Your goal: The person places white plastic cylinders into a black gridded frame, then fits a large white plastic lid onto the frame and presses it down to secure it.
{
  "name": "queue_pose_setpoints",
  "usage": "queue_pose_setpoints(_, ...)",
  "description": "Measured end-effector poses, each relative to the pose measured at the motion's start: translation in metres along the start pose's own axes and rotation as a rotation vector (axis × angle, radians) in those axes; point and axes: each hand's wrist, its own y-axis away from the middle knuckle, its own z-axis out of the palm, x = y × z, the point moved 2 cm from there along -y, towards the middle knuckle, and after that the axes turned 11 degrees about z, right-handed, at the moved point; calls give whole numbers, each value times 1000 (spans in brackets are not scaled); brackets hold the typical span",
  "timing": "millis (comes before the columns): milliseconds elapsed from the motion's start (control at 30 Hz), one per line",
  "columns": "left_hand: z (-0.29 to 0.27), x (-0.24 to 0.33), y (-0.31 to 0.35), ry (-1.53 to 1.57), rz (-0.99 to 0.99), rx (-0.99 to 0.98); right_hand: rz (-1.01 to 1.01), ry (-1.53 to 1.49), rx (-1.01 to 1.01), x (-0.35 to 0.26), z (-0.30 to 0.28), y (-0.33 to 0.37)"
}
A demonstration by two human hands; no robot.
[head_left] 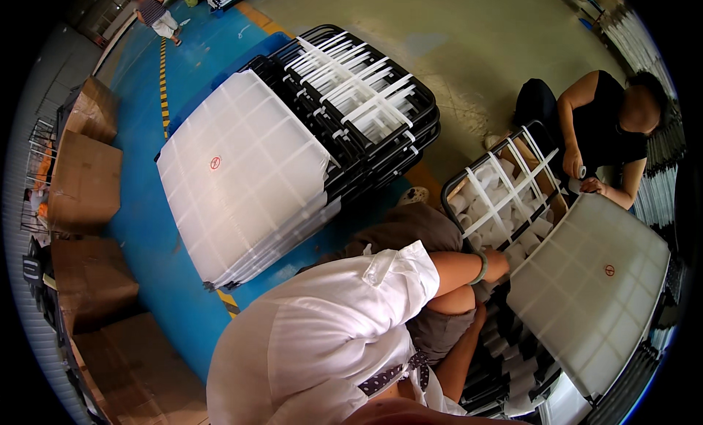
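Observation:
My left hand, with a bracelet on its wrist, reaches to the near end of a black-framed panel with white straps. Beneath the straps lie many short white cylinders. The hand is beside a pale cylinder, but its fingers are turned away, so whether it grips anything is hidden. Close to it on the right lies a translucent white sheet panel with a small red round mark. My right hand does not show. Across the panel, a seated co-worker in black holds a white cylinder.
To the left stands a stack of black frames with white straps, beside stacked translucent panels. Cardboard boxes line the far left. More black frames and pale parts lie beside my leg. A person is on the blue floor far off.

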Motion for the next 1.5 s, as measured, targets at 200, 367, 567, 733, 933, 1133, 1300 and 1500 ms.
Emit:
queue_pose_setpoints(200,21,-8,-16,15,66,-5,17,-61,-7,7,-6,-1)
queue_pose_setpoints(367,53,-33,-39,79,140,-191,26,-78,-38,5,-4,-2)
queue_pose_setpoints(567,34,-19,-39,41,207,-370,25,-150,-21,7,-19,-2)
queue_pose_setpoints(733,51,-32,-49,88,321,-291,35,-197,-59,7,-14,-7)
queue_pose_setpoints(933,38,-20,-47,77,361,-344,40,-347,-124,7,-14,-18)
queue_pose_setpoints(1133,8,6,-26,128,397,-425,35,-516,-219,-3,-17,-29)
queue_pose_setpoints(1300,9,-1,-24,159,335,-469,40,-558,-273,-8,-6,-34)
queue_pose_setpoints(1500,10,-4,-24,194,301,-438,49,-578,-281,-4,-9,-32)
